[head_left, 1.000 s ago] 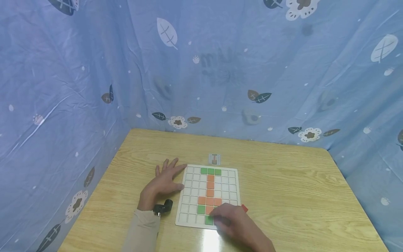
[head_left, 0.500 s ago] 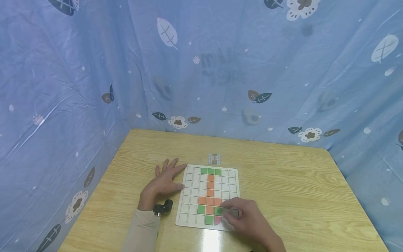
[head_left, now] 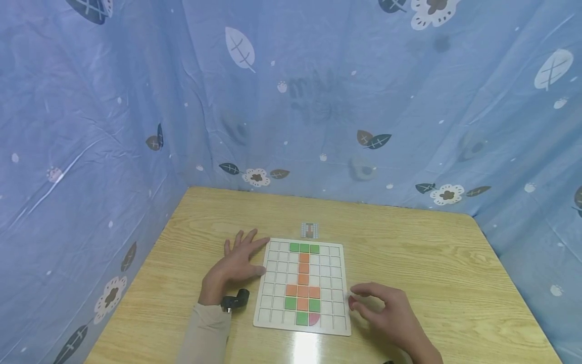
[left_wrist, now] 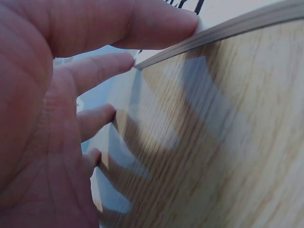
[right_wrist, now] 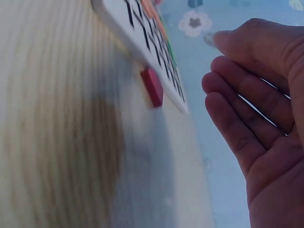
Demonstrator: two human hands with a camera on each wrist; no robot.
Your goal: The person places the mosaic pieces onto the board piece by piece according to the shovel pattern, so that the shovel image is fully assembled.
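Observation:
A white grid board [head_left: 334, 290] lies on the table, with green tiles [head_left: 304, 248] at its top and lower rows and orange tiles [head_left: 303, 278] down its middle. One pink quarter-round tile [head_left: 313, 319] sits in the bottom row. My left hand [head_left: 236, 265] is spread at the left edge, its thumb and index fingertip touching the board's side. Off the right edge, my right hand [head_left: 391, 309] hovers by a red piece [right_wrist: 153, 88] on the table. In the right wrist view its loosely bent fingers are apart from that piece and hold nothing.
A small picture card [head_left: 309, 230] with a grid pattern lies just behind the board. The wooden table [head_left: 432, 253] is bordered at the back and sides by a blue patterned curtain [head_left: 309, 111]. A black wrist camera [head_left: 235, 300] is on the left wrist.
My right hand has moved right, from the board's lower cells to beyond its right edge. A green tile and the pink quarter-round tile have come into full view. The left hand stays put.

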